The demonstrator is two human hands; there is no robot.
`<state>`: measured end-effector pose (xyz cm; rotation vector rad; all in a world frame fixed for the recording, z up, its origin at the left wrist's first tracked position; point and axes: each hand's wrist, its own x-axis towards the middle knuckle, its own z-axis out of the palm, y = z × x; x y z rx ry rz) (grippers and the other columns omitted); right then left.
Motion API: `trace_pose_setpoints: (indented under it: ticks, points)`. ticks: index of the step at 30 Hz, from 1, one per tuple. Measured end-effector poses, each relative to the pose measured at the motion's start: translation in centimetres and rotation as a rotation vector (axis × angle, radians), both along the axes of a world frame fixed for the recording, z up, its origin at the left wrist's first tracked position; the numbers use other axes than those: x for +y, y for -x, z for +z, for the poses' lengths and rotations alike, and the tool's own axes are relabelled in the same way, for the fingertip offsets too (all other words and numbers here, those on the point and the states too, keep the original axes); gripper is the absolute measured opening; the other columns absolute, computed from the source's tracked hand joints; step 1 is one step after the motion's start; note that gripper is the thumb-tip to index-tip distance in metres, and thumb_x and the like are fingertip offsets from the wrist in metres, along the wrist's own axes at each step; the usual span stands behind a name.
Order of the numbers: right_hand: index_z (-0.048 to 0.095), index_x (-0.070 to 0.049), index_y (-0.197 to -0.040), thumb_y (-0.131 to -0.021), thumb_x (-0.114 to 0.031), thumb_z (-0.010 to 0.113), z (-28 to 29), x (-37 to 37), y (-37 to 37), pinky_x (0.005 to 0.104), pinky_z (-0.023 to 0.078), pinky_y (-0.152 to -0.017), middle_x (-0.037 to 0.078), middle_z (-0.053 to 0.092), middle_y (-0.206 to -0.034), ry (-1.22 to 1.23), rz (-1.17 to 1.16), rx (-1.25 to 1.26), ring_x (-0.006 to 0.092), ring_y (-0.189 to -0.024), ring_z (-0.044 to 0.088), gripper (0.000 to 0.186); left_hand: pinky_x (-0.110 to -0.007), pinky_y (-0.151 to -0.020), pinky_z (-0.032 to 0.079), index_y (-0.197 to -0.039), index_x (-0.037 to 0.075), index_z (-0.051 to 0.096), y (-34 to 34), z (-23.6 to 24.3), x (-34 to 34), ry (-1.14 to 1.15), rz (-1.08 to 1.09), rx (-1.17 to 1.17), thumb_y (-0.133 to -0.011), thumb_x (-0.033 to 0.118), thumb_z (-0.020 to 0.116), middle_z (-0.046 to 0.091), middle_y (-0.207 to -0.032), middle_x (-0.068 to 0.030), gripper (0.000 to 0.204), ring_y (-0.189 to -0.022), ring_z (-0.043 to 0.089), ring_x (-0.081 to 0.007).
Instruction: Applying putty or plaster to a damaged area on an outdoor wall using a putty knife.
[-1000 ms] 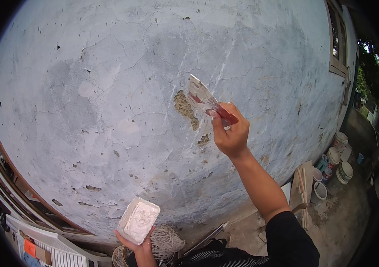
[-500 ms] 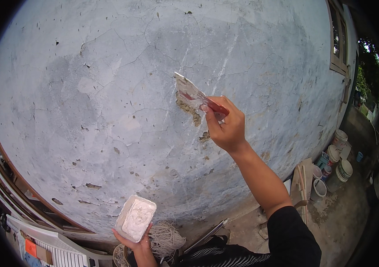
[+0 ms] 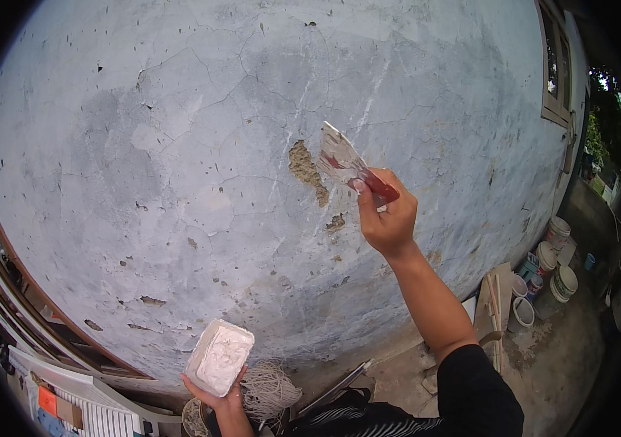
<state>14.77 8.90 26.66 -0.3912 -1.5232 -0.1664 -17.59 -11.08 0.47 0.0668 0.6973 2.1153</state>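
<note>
My right hand [image 3: 389, 215] is closed round the red handle of a putty knife [image 3: 343, 156]. The blade, smeared with whitish filler, points up and to the left in front of the wall. Just left of it a rough brown hole [image 3: 305, 171] shows where the plaster has broken away, with a smaller broken patch [image 3: 335, 223] below. Low down, my left hand [image 3: 216, 393] grips a white rectangular tub [image 3: 221, 357] from beneath. Pale pinkish-white paste fills the tub, its surface uneven.
The pale blue wall [image 3: 179, 160] is cracked and chipped. Several buckets [image 3: 563, 282] stand at its foot on the right, near a leaning board [image 3: 491, 309]. A tangle of light cord [image 3: 270, 390] lies below the tub. A window [image 3: 556, 62] is at upper right.
My right hand has moved the putty knife to the right, off the brown hole, which now shows more fully. My left hand and the tub have barely moved.
</note>
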Motion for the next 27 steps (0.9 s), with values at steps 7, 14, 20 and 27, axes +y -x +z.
trace_pose_setpoints:
  ticks: [7, 14, 20, 27]
  points:
    - [0.069, 0.003, -0.108, -0.094, 0.002, 0.068, -0.6, 0.0, -0.5, 0.0284, 0.053, -0.061, 0.01, 0.067, -0.087, 0.023, 0.015, 0.001, 0.0161, -0.068, 0.063, 0.013, -0.068, -0.07, 0.063, -0.158, 0.016, 0.04, -2.0, 0.6, -1.3, 0.03, 0.039, 0.021, -0.09, 0.084, 0.039, 0.056, -0.15, -0.0188, 0.096, -0.121, 0.065, -0.0477]
    - [0.069, 0.003, -0.108, -0.094, 0.002, 0.068, -1.1, 0.6, -1.5, 0.0296, 0.054, -0.063, 0.012, 0.068, -0.09, -0.031, 0.032, 0.032, 0.0176, -0.069, 0.065, 0.014, -0.069, -0.068, 0.063, -0.16, 0.015, 0.036, -5.7, 0.9, -3.5, -0.044, 0.024, -0.036, -0.092, 0.081, 0.039, 0.052, -0.154, -0.0186, 0.095, -0.123, 0.063, -0.0489]
    - [0.069, 0.001, -0.109, -0.095, 0.001, 0.068, -0.6, 0.4, -1.2, 0.0315, 0.055, -0.063, 0.012, 0.069, -0.087, 0.008, 0.144, 0.085, 0.0203, -0.07, 0.066, 0.015, -0.068, -0.067, 0.064, -0.159, 0.011, 0.037, -9.4, 1.0, -5.5, -0.101, -0.004, -0.031, -0.093, 0.08, 0.037, 0.055, -0.15, -0.022, 0.096, -0.118, 0.066, -0.05]
    - [0.069, 0.0, -0.107, -0.093, 0.0, 0.069, -0.3, 0.3, -0.9, 0.0338, 0.054, -0.061, 0.011, 0.069, -0.083, -0.02, 0.091, -0.013, 0.0232, -0.072, 0.065, 0.014, -0.069, -0.067, 0.064, -0.159, 0.01, 0.037, -12.2, 0.3, -8.4, -0.127, 0.006, -0.041, -0.091, 0.082, 0.037, 0.055, -0.15, -0.0222, 0.098, -0.119, 0.066, -0.0504]
